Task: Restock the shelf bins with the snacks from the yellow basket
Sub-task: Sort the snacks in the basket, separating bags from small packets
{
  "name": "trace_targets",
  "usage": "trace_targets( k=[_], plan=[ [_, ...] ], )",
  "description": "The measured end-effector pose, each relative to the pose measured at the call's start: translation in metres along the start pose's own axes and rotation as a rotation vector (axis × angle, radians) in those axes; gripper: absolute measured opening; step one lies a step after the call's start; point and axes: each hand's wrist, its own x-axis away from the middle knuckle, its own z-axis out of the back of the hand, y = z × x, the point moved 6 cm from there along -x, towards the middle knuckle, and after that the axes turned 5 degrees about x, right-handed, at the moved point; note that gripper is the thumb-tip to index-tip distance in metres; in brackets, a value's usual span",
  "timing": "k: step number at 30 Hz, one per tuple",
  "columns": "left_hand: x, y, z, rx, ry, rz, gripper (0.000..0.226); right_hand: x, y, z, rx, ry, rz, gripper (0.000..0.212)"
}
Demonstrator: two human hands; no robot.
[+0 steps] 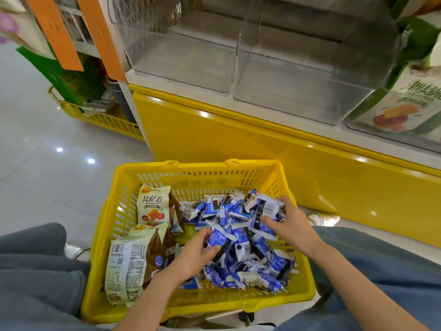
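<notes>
Crouched before the shelf, you have both hands in the yellow basket at lower centre of the frame. Your left hand has its grip closed on one of the blue snack packets near the pile's left edge. Your right hand curls its grip round a few more at the pile's upper right. Cream-and-brown bags lie against the basket's left wall. The clear shelf bins at the top of the frame look bare, so restocking seems barely begun, with nearly everything yet to go up.
</notes>
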Motion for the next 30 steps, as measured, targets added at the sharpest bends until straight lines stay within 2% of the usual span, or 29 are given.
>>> trace_targets(
  k=[4,8,11,13,16,19,21,24,26,27,28,30],
  plan=[
    [-0.015,0.013,0.020,0.115,0.099,-0.017,0.042,-0.029,-0.011,-0.008,-0.173,0.013,-0.048,0.056],
    [-0.025,0.014,0.038,0.239,0.242,-0.024,0.022,-0.054,-0.014,-0.038,-0.303,-0.053,-0.157,0.063],
    [-0.029,0.009,0.045,0.372,0.290,0.004,0.017,-0.061,-0.007,-0.059,-0.307,-0.115,-0.212,0.073],
    [-0.029,0.006,0.048,0.420,0.318,0.040,0.025,-0.062,0.002,-0.066,-0.254,-0.142,-0.262,0.077],
    [-0.029,0.005,0.054,0.452,0.357,0.050,0.033,-0.063,0.014,-0.066,-0.282,-0.141,-0.305,0.063],
    [-0.027,0.010,0.058,0.530,0.366,0.004,0.018,-0.056,0.020,-0.059,-0.478,-0.126,-0.346,0.059],
    [-0.026,0.010,0.060,0.631,0.342,0.009,0.018,-0.048,0.025,-0.053,-0.546,-0.179,-0.345,0.060],
    [-0.025,0.008,0.057,0.755,0.238,0.048,0.024,-0.030,0.025,-0.048,-0.234,-0.459,-0.255,0.062],
    [-0.025,0.007,0.054,0.777,0.176,0.069,0.048,-0.016,0.027,-0.051,0.049,-0.618,-0.202,0.073],
    [-0.023,0.008,0.051,0.785,0.153,0.090,0.058,-0.014,0.026,-0.050,0.185,-0.580,-0.120,0.076],
    [-0.022,0.007,0.048,0.788,0.132,0.118,0.065,-0.015,0.018,-0.045,0.274,-0.453,-0.019,0.076],
    [-0.021,0.005,0.038,0.804,0.073,0.168,0.070,-0.012,-0.008,-0.033,0.177,-0.211,0.126,0.069]
  ],
)
